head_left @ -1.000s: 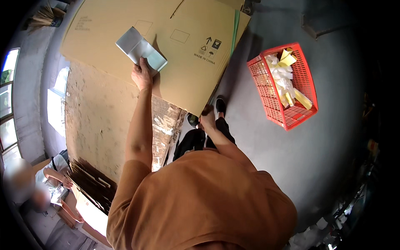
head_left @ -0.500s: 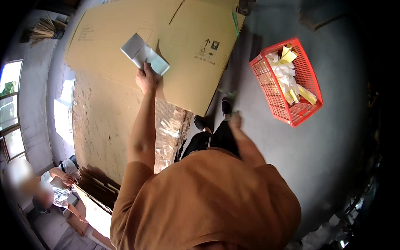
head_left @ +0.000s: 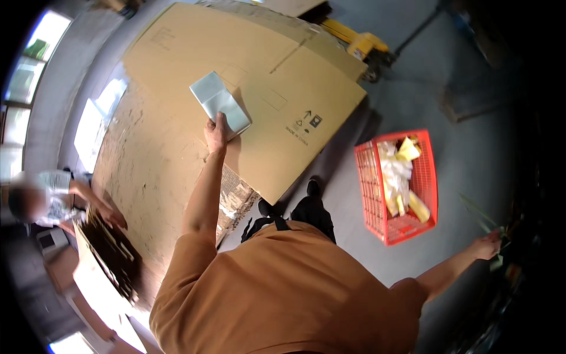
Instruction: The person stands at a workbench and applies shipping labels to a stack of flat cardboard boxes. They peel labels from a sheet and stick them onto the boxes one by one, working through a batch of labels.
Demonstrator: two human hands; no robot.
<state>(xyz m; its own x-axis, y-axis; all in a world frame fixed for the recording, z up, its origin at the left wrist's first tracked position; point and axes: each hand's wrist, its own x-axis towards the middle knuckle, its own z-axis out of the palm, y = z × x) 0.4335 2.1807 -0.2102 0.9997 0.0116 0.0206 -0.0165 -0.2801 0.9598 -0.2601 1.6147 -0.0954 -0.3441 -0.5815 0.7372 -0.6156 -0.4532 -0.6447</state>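
My left hand [head_left: 216,134] is closed on a pale bluish-white pad of paper [head_left: 219,101] with a crease across its middle, thumb on top. It holds the pad over a large flat brown cardboard sheet [head_left: 277,141] with dark printed marks. Out to the far right, my right hand [head_left: 487,246] is closed, slightly blurred, on thin green strapping [head_left: 484,225]. Loose ends of the strapping stick out on both sides of the fist, against a dark background.
A red plastic basket [head_left: 435,177] with crumpled white and yellow scraps stands on the grey floor. Behind the cardboard is a yellow pallet jack [head_left: 365,44]. At left, another person [head_left: 56,186] handles cardboard pieces [head_left: 106,248]. Dim clutter lines the right edge.
My right hand has swung from beside my leg far out to the right, with green strapping now in it. My left hand still holds the pad. The view has shifted.
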